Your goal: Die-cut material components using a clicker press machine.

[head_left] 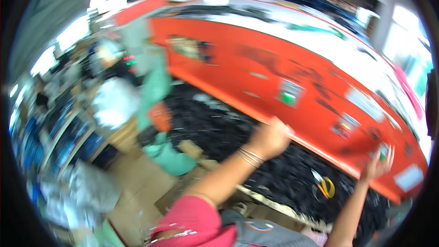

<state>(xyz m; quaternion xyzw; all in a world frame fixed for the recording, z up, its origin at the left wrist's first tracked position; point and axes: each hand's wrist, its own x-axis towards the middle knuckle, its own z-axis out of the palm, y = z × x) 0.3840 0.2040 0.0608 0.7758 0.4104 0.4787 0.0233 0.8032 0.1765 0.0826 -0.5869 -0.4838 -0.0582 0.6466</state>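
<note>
My left hand (271, 138) is closed in a loose fist in front of the lower edge of a long orange machine panel (228, 59). What it holds, if anything, is hidden by blur and the curled fingers. Farther right, my right hand (377, 165) is raised beside the panel with its fingers apart, next to a small green patch on it. Whether the fingers touch the panel I cannot tell. Below and between the hands, scissors with yellow and orange handles (326, 187) lie on a heap of black scraps (215, 128).
A white work surface (292, 18) with dark pieces on it tops the panel. At left stand a green cloth-like heap (171, 158), a white bag (115, 103), pale plastic bags (93, 190) and a rack with blue contents (68, 139). Cardboard (137, 192) covers the floor.
</note>
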